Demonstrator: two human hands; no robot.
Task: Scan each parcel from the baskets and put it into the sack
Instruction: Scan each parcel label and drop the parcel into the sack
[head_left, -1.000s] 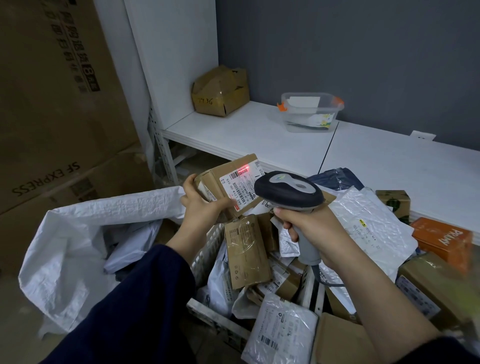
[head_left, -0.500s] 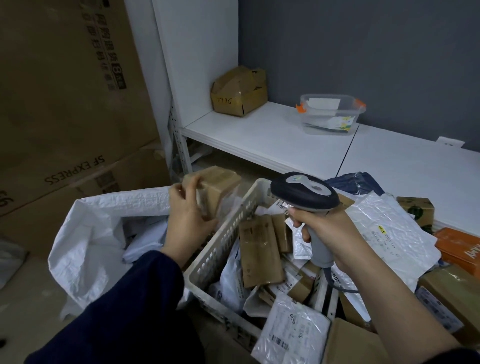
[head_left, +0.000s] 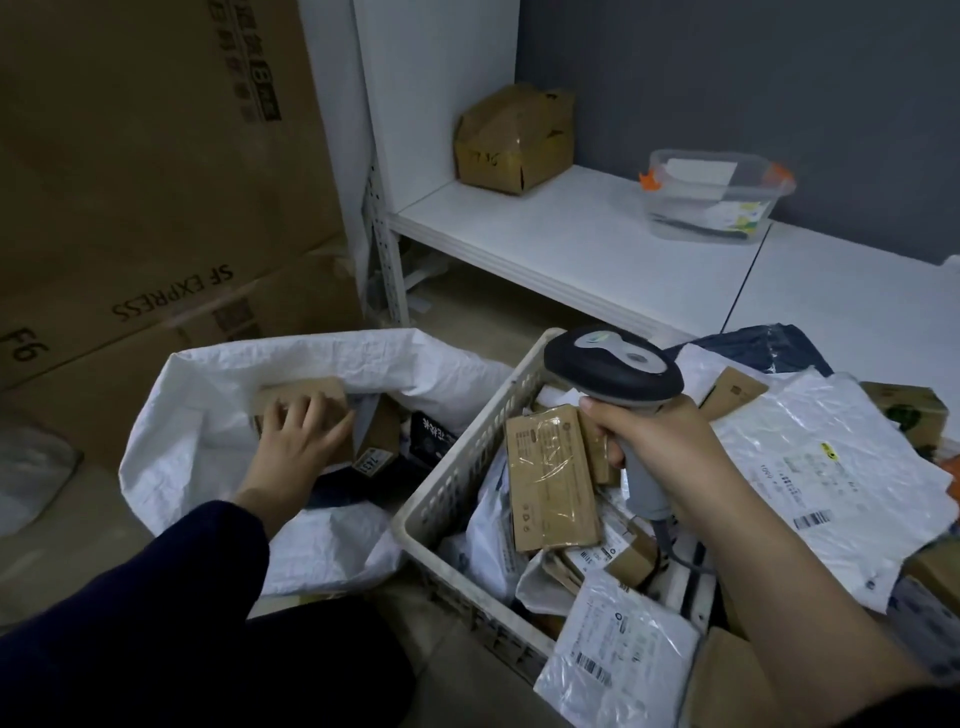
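Note:
My left hand reaches down into the open white woven sack and holds a small cardboard parcel from above, fingers over its top and thumb at its right side. Other parcels lie in the sack beside it, among them a brown box. My right hand grips the handle of a grey and black barcode scanner above the white plastic basket. The basket is full of parcels, among them a flat brown taped parcel and a white poly mailer.
A large white mailer and more cartons are heaped to the right. Behind stands a low white shelf with a worn cardboard box and a clear plastic tub. Big SF Express cartons stand at the left.
After the scan, my left hand carried the small cardboard parcel leftward from in front of the scanner and down into the sack. My right hand stayed over the basket, scanner in grip.

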